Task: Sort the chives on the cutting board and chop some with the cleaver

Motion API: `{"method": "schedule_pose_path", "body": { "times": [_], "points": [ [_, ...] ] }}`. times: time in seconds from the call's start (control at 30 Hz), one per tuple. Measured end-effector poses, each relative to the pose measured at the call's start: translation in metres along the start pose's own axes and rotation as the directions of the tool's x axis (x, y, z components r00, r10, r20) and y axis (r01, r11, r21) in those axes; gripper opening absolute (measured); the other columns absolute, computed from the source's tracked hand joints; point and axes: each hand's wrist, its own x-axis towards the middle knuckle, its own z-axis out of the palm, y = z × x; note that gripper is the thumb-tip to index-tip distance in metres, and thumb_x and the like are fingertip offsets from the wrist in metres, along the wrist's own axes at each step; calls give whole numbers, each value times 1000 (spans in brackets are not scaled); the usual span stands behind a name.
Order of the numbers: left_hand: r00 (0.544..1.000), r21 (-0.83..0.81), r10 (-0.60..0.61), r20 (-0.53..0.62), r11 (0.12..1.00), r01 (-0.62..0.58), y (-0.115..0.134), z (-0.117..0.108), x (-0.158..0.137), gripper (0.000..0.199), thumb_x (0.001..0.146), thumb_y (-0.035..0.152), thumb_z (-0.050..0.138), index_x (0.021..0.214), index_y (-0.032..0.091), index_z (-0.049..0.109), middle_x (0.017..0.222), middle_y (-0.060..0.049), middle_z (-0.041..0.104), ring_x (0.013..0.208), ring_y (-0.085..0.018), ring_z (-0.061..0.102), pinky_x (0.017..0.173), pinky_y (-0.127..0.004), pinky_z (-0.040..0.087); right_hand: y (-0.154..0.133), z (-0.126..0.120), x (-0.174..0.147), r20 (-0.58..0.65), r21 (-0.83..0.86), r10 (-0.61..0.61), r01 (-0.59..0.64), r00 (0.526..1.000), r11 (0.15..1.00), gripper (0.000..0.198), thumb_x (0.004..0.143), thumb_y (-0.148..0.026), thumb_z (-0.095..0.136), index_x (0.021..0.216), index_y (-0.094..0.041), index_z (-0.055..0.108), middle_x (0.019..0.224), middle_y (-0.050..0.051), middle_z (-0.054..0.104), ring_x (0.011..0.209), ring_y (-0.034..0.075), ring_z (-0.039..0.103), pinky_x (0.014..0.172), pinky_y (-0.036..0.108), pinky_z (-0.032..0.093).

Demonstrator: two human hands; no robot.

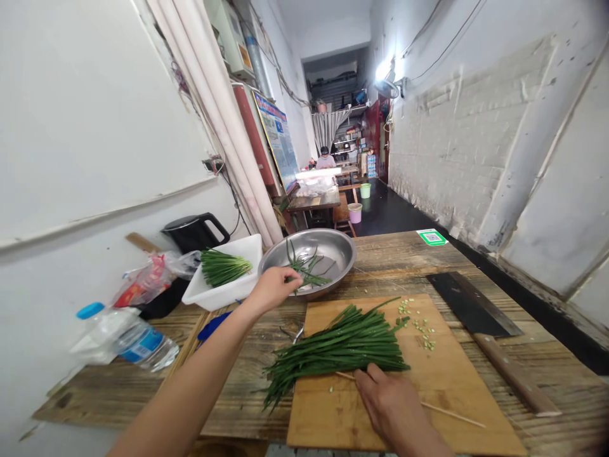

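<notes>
My left hand (278, 287) reaches over the near rim of the steel bowl (337, 270), fingers pinched together. Loose green chive leaves (309, 270) lie in the bowl right by the fingertips; whether any are between them I cannot make out. On the wooden cutting board (451, 374) rests a big bundle of chives (347, 343), its left ends hanging past the board's edge. My right hand (387, 400) is curled at the bundle's near side, closed around a thin wooden skewer (454, 414) that shows on both sides of it.
A cleaver (476, 308) lies right of the board, near small chopped pieces (423, 330). At left are a white tub (254, 254) with chives (223, 268), a water bottle (147, 346) and a black kettle (190, 231). A person (326, 160) sits far back.
</notes>
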Motion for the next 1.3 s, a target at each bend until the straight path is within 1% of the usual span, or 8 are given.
{"method": "schedule_pose_path", "body": {
  "times": [0.13, 0.33, 0.47, 0.6, 0.73, 1.03, 1.13, 1.3],
  "points": [
    [977, 227, 35, -212, 974, 14, -4, -1, 23, 38, 88, 33, 34, 103, 14, 63, 113, -10, 61, 100, -21, 57, 87, -28, 41, -1, -1, -2, 10, 12, 10, -10, 1000, 1000, 18, 79, -11, 49, 90, -23, 56, 77, 0, 61, 53, 11, 55, 46, 29, 18],
    [987, 418, 44, -155, 908, 25, 19, 30, -11, 50, 91, 31, 28, 140, 18, 25, 149, -13, 18, 109, -26, 55, 92, -37, 42, -2, -4, -1, 35, 49, 22, -24, 999, 999, 21, 77, -8, 49, 91, -23, 55, 78, 0, 60, 56, 12, 55, 47, 28, 20],
    [957, 317, 254, 143, 904, -288, 38, 67, -76, 50, 90, 33, 35, 139, 25, 28, 147, -7, 25, 129, -22, 35, 104, -36, 33, -3, -6, 0, 60, 39, 14, -16, 998, 999, 16, 78, -9, 51, 87, -21, 57, 79, 1, 61, 56, 12, 55, 46, 28, 19],
    [929, 368, 344, 139, 853, -371, 41, 107, -116, 68, 83, 34, 51, 142, 30, 17, 150, -8, 15, 136, -28, 17, 108, -50, 21, 1, -9, -12, 89, -23, -71, 74, 993, 997, 23, 75, -8, 56, 95, -18, 59, 77, 2, 63, 54, 13, 55, 44, 28, 21],
    [948, 409, 309, 78, 857, -313, 42, 125, -117, 71, 82, 42, 50, 142, 28, 15, 149, -10, 16, 136, -29, 17, 108, -52, 17, 12, -18, -32, 108, -60, -84, 91, 991, 994, 41, 73, -7, 57, 113, -13, 54, 86, 6, 64, 65, 17, 58, 51, 28, 32],
    [954, 431, 297, 39, 857, -284, 30, 130, -79, 58, 85, 40, 47, 139, 33, 26, 143, -8, 35, 130, -28, 32, 107, -49, 19, 47, -38, -69, 44, -94, -99, 102, 994, 990, 24, 83, -10, 49, 106, -13, 57, 77, 5, 63, 61, 15, 56, 56, 28, 36],
    [947, 449, 320, 11, 845, -291, 15, 130, -58, 56, 85, 35, 48, 138, 31, 30, 139, -10, 40, 128, -28, 35, 105, -47, 22, 60, -39, -75, -45, -197, 87, -94, 995, 976, 19, 82, -8, 48, 96, -13, 60, 68, 3, 61, 55, 15, 56, 50, 25, 34],
    [932, 400, 361, -26, 859, -321, 16, 122, -51, 56, 84, 31, 49, 137, 27, 33, 139, -13, 39, 128, -29, 34, 104, -50, 21, 72, -46, -77, -169, -242, 474, -503, 864, 830, 18, 88, -22, 45, 83, -18, 62, 67, 1, 61, 46, 13, 56, 40, 23, 28]
  ]
}}
